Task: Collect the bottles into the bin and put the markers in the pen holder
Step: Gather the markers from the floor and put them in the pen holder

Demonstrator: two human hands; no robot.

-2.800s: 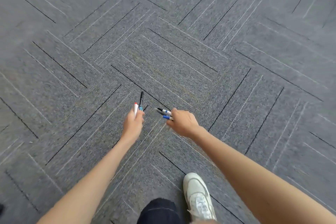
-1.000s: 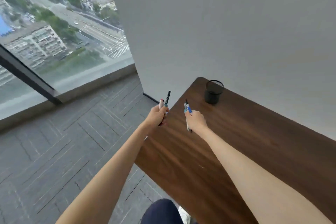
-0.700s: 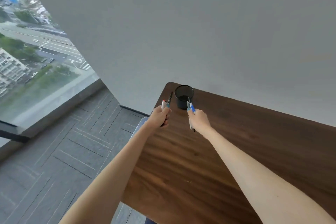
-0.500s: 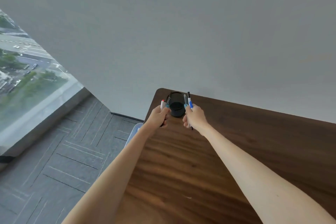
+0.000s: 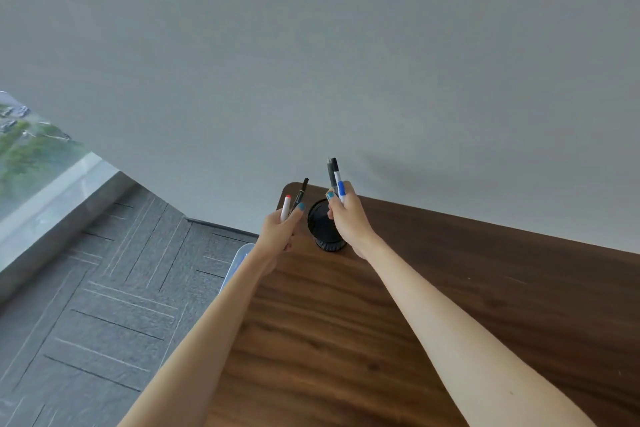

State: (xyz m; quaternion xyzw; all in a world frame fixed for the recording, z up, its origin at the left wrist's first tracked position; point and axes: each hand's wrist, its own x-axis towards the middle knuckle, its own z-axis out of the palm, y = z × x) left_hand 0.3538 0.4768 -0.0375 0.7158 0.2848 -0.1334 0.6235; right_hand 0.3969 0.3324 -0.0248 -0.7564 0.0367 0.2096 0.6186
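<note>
A black mesh pen holder (image 5: 320,224) stands near the far left corner of the wooden table (image 5: 433,305). My left hand (image 5: 280,230) is just left of it, shut on two markers: a white one with a red cap (image 5: 285,207) and a slim black one (image 5: 300,194). My right hand (image 5: 348,218) is right over the holder's right side and partly hides it. It grips a bunch of markers (image 5: 335,178), upright, one with a blue band. No bottles are in view.
A plain grey wall (image 5: 311,62) rises right behind the table. A pale blue rim of a container (image 5: 239,262) shows on the floor beside the table's left edge. Grey carpet tiles (image 5: 104,288) and a large window (image 5: 31,149) lie to the left.
I have come from the carpet up to the table. Both hands have moved closer to the pen holder, and my right hand has risen and now holds its markers upright over the holder.
</note>
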